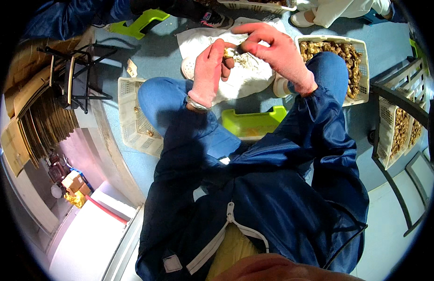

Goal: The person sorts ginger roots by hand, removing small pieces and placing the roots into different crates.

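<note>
My left hand (208,71), in a pink glove with dark fingertips, pinches a small yellow-brown piece (227,53) that looks like a mushroom. My right hand (281,52), also gloved in pink, is beside it with thumb and fingers drawn together close to the piece. Whatever those fingers hold, if anything, is too small to make out. Beneath both hands a white cloth (231,90) is spread on the floor, with dark crumbs and trimmings (247,61) scattered over it.
Right of my knee stands a white basket (365,70) heaped with brown pieces; at my left knee, another white basket (128,117) holds a few. A green stool (254,124) shows between my legs. A black metal rack (399,98) with baskets is right, folded cardboard (44,117) left. Other people sit opposite.
</note>
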Available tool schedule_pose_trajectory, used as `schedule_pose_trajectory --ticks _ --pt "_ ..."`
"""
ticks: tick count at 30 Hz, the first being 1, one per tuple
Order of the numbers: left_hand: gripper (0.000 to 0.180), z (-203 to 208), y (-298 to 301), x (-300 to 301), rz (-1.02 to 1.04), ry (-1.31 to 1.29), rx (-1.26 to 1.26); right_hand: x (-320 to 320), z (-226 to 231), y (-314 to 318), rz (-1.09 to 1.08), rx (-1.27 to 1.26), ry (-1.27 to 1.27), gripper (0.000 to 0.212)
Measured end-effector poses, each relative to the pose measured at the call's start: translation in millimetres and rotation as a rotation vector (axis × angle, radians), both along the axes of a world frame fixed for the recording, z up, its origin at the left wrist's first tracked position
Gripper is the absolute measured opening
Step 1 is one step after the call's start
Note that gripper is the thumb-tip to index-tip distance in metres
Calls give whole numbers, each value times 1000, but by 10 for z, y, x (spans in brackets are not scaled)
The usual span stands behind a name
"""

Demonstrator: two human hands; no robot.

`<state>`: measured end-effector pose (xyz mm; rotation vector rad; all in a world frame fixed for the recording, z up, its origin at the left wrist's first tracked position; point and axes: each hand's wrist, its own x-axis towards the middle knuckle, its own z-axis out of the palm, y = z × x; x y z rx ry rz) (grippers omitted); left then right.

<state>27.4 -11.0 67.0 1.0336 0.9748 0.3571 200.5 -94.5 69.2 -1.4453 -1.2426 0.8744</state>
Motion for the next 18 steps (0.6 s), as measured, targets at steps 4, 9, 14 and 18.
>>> schedule_pose_trajectory --ticks 4,9,14,18 --pt "42 23 11 -33 -30 37 12 25 -48 29 -93 -28 -154 16" --pt "44 8 -10 -11 5 69 21 -21 -60 12 37 2 4 18" --pt "43 -5 31 -52 -37 72 -41 66 -38 24 -28 -55 19 17" --pt "45 -5 4 -12 25 78 -80 -33 -40 1 15 -35 -2 17"
